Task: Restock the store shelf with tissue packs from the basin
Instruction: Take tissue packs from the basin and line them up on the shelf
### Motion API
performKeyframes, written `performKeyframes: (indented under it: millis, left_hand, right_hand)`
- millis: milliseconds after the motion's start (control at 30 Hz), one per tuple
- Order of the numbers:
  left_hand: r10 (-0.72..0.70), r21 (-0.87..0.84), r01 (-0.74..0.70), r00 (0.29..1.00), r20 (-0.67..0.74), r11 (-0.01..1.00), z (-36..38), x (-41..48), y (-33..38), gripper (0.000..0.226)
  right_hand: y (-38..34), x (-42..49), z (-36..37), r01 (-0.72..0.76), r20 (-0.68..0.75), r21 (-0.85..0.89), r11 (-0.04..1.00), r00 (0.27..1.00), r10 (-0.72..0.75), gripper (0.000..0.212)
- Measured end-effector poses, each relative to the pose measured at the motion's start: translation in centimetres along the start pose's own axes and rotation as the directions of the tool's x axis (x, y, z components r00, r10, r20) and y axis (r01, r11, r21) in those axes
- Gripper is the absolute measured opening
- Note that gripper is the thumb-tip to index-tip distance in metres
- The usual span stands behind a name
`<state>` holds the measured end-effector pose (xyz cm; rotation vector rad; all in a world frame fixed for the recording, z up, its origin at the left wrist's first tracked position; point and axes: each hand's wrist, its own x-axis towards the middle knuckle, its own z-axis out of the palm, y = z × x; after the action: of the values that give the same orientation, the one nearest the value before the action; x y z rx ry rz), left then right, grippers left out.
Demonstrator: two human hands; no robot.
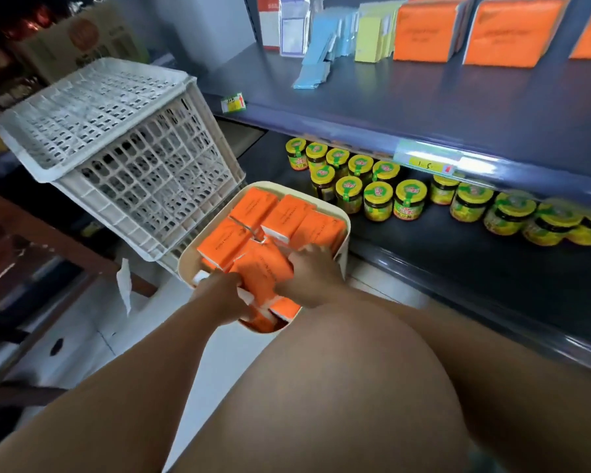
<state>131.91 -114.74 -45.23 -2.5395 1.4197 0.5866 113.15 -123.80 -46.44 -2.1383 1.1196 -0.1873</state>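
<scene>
A cream basin [342,220] on the floor holds several orange tissue packs [287,216]. My left hand [224,295] and my right hand [307,274] both reach into its near end and grip an orange tissue pack [263,271] from either side, fingers curled round its edges. On the dark store shelf [423,97] above, more orange tissue packs [427,29] stand upright in a row at the back right.
A white lattice crate [116,141] stands tilted just left of the basin. Yellow-lidded jars [376,199] fill the lower shelf beside the basin. Blue and yellow packets [325,46] sit on the upper shelf. My knee [338,387] is in the foreground.
</scene>
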Motion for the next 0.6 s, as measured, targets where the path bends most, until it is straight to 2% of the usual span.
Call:
performKeyframes:
  millis: [67, 133, 233, 333, 400, 500, 600]
  left_hand:
    - [0.021, 0.007, -0.021, 0.999, -0.047, 1.000, -1.4, -0.6, 1.0, 0.060]
    - [0.055, 0.001, -0.055, 0.993, -0.103, 0.999, -3.8, -1.6, 2.2, 0.047]
    - [0.144, -0.042, -0.154, 0.972, -0.189, 0.987, -8.3, -2.6, 3.5, 0.037]
    - [0.163, -0.154, -0.199, 0.961, -0.222, 0.968, -12.7, -3.7, 4.5, 0.049]
    - [0.174, -0.245, -0.250, 0.940, -0.293, 0.937, -15.5, -4.3, 5.4, 0.060]
    - [0.186, -0.431, -0.363, 0.897, -0.400, 0.826, -18.8, -5.4, 7.6, 0.052]
    - [0.233, -0.706, -0.412, 0.911, -0.342, 0.576, -20.5, -6.1, 10.4, 0.018]
  right_hand:
    - [0.3, -0.2, -0.9, -0.017, -0.039, 0.260, 0.965, 0.999, 0.028, 0.065]
    - [0.8, -0.3, -2.7, -0.055, -0.016, 0.509, 0.859, 0.997, 0.073, 0.057]
    - [1.0, 0.0, -6.5, -0.041, -0.077, 0.657, 0.753, 0.990, 0.121, 0.051]
    - [0.3, 0.4, -10.8, 0.026, -0.158, 0.745, 0.667, 0.978, 0.139, 0.045]
    - [-0.4, 0.6, -13.7, 0.059, -0.193, 0.793, 0.606, 0.968, 0.159, 0.047]
    - [-1.6, 0.6, -17.9, 0.112, -0.240, 0.833, 0.542, 0.956, 0.171, 0.042]
    - [-2.8, -0.2, -22.4, 0.116, -0.271, 0.853, 0.508, 0.932, 0.241, 0.035]
